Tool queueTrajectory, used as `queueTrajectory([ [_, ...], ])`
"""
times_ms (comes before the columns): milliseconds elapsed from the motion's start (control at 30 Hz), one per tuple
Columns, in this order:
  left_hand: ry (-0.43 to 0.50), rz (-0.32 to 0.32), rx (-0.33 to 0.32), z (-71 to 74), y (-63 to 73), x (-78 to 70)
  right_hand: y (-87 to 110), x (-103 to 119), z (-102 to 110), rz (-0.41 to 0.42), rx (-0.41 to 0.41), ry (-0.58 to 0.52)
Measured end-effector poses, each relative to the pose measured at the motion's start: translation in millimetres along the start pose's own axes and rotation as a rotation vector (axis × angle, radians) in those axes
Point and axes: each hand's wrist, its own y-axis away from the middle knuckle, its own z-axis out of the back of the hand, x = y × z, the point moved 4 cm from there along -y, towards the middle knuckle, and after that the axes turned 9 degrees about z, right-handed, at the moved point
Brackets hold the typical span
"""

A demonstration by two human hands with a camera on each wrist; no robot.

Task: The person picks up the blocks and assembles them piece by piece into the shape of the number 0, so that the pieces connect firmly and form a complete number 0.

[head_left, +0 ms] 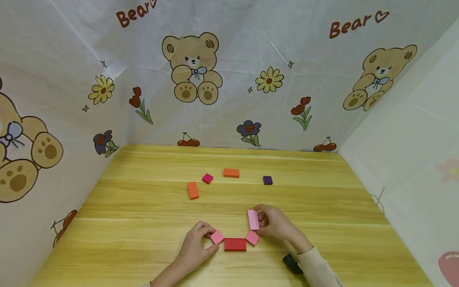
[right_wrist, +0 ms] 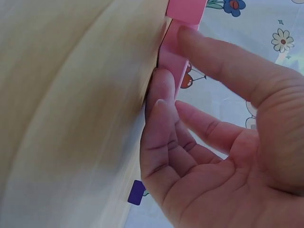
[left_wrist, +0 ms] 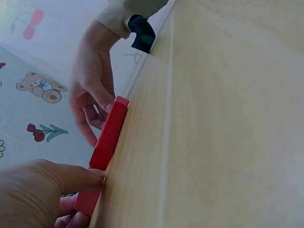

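While white sheeting (head_left: 236, 52) printed with bears and flowers walls in the wood-grain table (head_left: 143, 223), a red rectangular block (head_left: 235, 244) lies flat on it between the two hands. At the red block's left end, the left hand (head_left: 195, 244) pinches a pink square block (head_left: 217, 237). At its right end sits a second pink square block (head_left: 252, 238); just beyond that, the right hand (head_left: 277, 225) pinches a light-pink rectangular block (head_left: 253, 220) between thumb and forefinger. Well beyond the red block lies a small purple block (head_left: 267, 180).
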Motion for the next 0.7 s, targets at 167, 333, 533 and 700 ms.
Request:
queueTrajectory([
  [167,0.008,-0.004,-0.003,0.5,0.3,0.1,3.1,2,5,-0.011,0.01,-0.025],
  [333,0.006,-0.002,-0.005,0.4,0.1,0.5,7.0,1,11,-0.021,-0.067,-0.003],
  [533,0.004,0.001,-0.002,0.4,-0.5,0.3,15.9,-1,10,0.005,-0.26,0.05],
  [700,0.009,0.003,0.002,0.1,-0.7,0.7,28.8,5,2,0.081,-0.35,0.136],
])
